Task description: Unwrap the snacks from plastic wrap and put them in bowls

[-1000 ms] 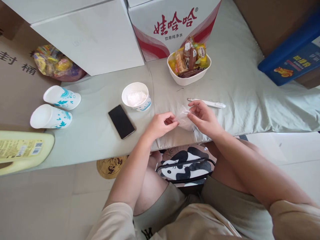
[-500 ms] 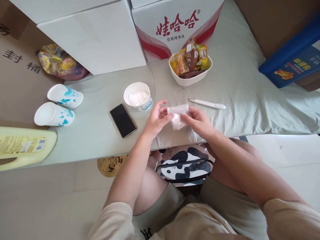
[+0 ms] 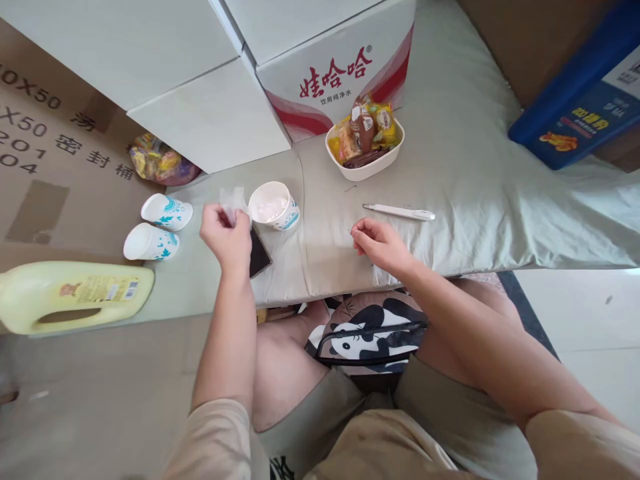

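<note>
Left hand pinching wrapper, right hand idle on worktop.

Left hand pinches a clear wrapper up off the surface, just left of the cup, over the phone. Right hand is loosely curled, grasping nothing visible, right of the cup and short of the pen. Cup sits upright, holds white stuff. Two empty cups lie tipped further left; open cloth between cup and pen, worktop edge close below the hands.
</note>
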`<state>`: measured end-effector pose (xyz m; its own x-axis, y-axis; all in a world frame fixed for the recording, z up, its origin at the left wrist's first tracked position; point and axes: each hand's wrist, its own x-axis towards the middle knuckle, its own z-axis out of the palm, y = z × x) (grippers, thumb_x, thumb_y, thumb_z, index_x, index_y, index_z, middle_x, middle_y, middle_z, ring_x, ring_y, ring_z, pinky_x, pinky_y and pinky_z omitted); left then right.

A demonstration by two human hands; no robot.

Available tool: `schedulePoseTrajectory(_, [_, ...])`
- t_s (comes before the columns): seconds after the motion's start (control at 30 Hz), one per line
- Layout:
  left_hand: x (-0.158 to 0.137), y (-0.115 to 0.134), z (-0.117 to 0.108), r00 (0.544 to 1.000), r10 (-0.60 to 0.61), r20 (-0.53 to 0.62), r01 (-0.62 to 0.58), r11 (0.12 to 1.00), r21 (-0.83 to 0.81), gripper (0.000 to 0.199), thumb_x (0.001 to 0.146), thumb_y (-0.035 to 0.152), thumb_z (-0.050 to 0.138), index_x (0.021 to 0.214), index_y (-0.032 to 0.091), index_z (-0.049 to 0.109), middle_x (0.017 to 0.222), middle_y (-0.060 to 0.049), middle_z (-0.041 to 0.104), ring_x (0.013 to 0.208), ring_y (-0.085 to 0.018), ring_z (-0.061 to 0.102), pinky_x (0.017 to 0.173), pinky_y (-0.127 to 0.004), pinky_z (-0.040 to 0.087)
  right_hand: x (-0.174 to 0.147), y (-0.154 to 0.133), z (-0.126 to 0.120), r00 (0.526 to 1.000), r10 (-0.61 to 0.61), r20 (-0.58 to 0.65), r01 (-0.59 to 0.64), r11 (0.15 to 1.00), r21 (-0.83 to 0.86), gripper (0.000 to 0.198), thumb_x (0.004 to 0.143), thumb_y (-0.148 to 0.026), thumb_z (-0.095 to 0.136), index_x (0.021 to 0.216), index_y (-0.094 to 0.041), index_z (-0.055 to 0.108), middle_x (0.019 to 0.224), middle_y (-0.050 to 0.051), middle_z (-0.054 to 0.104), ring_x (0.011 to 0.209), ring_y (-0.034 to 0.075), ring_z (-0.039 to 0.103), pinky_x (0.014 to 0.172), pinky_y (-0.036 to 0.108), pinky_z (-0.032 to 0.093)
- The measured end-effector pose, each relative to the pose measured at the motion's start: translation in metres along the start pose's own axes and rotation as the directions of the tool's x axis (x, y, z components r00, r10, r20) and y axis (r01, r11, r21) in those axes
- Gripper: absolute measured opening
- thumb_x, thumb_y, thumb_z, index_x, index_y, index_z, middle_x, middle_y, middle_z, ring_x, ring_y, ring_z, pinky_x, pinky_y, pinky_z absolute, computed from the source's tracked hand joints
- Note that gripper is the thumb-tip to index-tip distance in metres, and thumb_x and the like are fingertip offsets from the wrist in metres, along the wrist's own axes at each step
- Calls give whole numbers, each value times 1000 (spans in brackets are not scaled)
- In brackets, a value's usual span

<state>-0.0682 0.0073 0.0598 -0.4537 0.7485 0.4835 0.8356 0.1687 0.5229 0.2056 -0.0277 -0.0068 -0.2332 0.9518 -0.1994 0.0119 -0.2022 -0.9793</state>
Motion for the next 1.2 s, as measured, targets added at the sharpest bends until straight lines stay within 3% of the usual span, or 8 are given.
schedulePoseTrajectory(0.1, [29,16,24,908,77,412,-163,970,179,11,71,19,62,81,22,58,75,-1,61,80,-21,62,79,-33,50,4,-2,-1,1000,-19,22,19,1000,-15,10,84,-31,58,81,-22,55,67,-2,61,57,12,57,59,27,45])
schedulePoseTrajectory(0.2, [50,32,56,617,-14,787,-231,952,198,8,65,23,68,71,21,64,72,-4,66,77,-25,64,77,-35,49,13,-5,-5,999,-47,23,48,997,-52,4,84,-27,54,83,-22,55,68,-1,62,59,14,58,59,27,43])
schedulePoseTrajectory(0.37, [59,43,85,378,-254,891,135,967,218,25,73,41,60,63,19,65,69,-11,71,69,-26,67,64,-36,52,34,-7,-20,984,-169,-60,149,956,-254,7,83,-25,50,85,-23,57,69,1,64,65,18,59,66,32,43])
schedulePoseTrajectory(0.43, [60,43,82,376,-283,882,158,958,240,31,77,46,54,64,19,65,69,-12,71,69,-28,67,62,-37,52,43,-5,-26,967,-219,-128,162,920,-356,12,84,-23,49,89,-22,59,73,3,66,68,20,59,69,34,42])
schedulePoseTrajectory(0.6, [58,48,49,525,78,848,-472,855,213,29,73,43,62,89,21,70,96,-12,74,92,-32,69,81,-39,52,68,-5,-30,888,-422,-182,258,786,-562,28,86,-18,43,103,-20,65,105,14,69,95,28,62,80,41,45])
schedulePoseTrajectory(0.7, [53,55,32,577,175,798,-598,756,267,45,78,42,57,115,18,68,121,-16,70,110,-35,66,94,-42,50,85,-5,-29,826,-545,-142,326,668,-669,38,85,-15,43,115,-18,65,130,17,63,120,32,55,102,49,39])
schedulePoseTrajectory(0.83, [44,68,21,540,174,823,-632,730,261,50,83,39,53,125,15,63,126,-15,67,117,-34,63,100,-44,48,99,-3,-31,864,-488,-127,244,625,-742,50,82,-11,47,129,-22,61,144,12,57,138,32,42,116,59,20])
schedulePoseTrajectory(1.2, [-29,133,58,400,312,862,-673,739,45,40,89,31,49,121,15,66,122,-14,67,108,-28,66,96,-40,51,59,-12,-78,851,-448,-274,-44,460,-887,21,96,-26,49,104,-19,67,115,15,65,116,32,51,89,44,35])
